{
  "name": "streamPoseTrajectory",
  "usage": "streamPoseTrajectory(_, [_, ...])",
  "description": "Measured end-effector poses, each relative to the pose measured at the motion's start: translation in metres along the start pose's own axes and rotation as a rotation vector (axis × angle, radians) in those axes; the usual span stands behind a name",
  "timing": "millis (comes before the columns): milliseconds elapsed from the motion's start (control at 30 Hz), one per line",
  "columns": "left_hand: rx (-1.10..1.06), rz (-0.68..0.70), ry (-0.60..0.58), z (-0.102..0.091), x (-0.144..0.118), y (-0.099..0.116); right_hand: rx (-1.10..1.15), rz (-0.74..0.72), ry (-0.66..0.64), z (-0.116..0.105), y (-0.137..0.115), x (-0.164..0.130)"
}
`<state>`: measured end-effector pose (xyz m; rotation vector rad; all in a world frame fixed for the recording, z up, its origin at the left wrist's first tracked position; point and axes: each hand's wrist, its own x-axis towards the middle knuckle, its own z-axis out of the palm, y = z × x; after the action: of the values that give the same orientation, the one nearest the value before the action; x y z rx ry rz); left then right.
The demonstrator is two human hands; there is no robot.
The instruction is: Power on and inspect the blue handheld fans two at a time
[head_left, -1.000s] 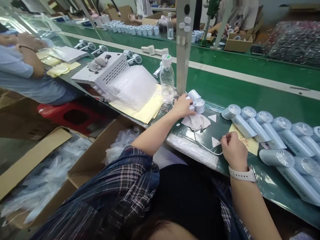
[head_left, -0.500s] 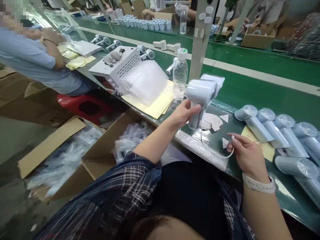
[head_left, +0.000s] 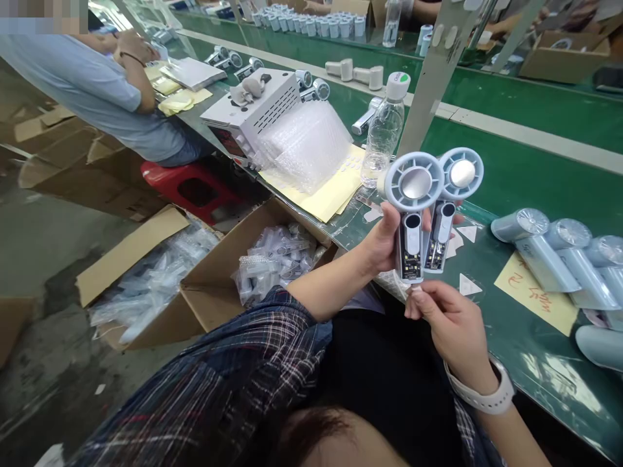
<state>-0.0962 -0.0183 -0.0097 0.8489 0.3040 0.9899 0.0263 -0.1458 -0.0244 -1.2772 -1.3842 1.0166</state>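
Up above the near edge of the green workbench (head_left: 511, 337), the left hand (head_left: 384, 243) grips two handheld fans side by side, upright, their round heads facing the camera. Its fingers are wrapped around both handles from the left and behind, closed on them. The left fan (head_left: 413, 214) has a grey disc at the middle of its head and a dark display on its handle; the right fan (head_left: 450, 207) touches it and shows a bright metallic centre.

Just below them, the right hand (head_left: 450, 324) comes up with its fingertips pinched narrowly at the bottom end of the left fan's handle; whether they hold something small there I cannot tell. A white watch band (head_left: 487, 399) sits on that wrist.

Right of the hands, a row of pale blue fans (head_left: 549, 259) lies on the bench, partly over a yellow paper note (head_left: 535, 298). Small white triangular pieces (head_left: 467, 285) lie on the bench beneath the raised fans. Farther off stand a clear water bottle (head_left: 384, 133), a stack of bubble-wrap bags (head_left: 306, 146) on yellow sheets, and a white vented machine (head_left: 253, 113). Near left, open cardboard boxes (head_left: 219, 285) hold plastic-bagged parts. At far left a person in a blue shirt (head_left: 97, 97) sits by the bench.
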Motion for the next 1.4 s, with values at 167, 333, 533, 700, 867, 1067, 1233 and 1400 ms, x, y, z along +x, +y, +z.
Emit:
streamPoseTrajectory(167, [-0.001, -0.024, 0.008, -0.004, -0.001, -0.01, 0.124, 0.025, 0.078, 0.012, 0.001, -0.009])
streamPoseTrajectory(333, [0.047, 0.056, 0.102, -0.008, -0.007, -0.02, 0.382, 0.108, 0.165, 0.035, 0.005, -0.015])
streamPoseTrajectory(533, [-0.124, 0.107, 0.133, -0.013, -0.01, -0.003, -0.097, -0.075, 0.006, 0.023, 0.001, -0.005])
streamPoseTrajectory(700, [-0.235, 0.01, 0.153, -0.01, -0.014, 0.009, -0.182, -0.086, 0.089, 0.02, 0.003, -0.004])
streamPoseTrajectory(867, [-0.203, 0.021, 0.022, -0.009, -0.018, 0.005, 0.155, 0.03, 0.175, 0.028, 0.006, -0.008])
streamPoseTrajectory(1067, [-0.135, 0.018, 0.111, -0.009, -0.02, 0.0, 0.258, 0.083, 0.135, 0.026, 0.005, -0.011])
streamPoseTrajectory(1233, [-0.127, 0.064, 0.081, -0.008, -0.023, -0.009, 0.3, 0.094, 0.208, 0.029, 0.009, -0.016])
streamPoseTrajectory(1400, [-0.063, 0.055, 0.099, -0.012, -0.025, -0.01, 0.326, 0.094, 0.195, 0.03, 0.011, -0.018])
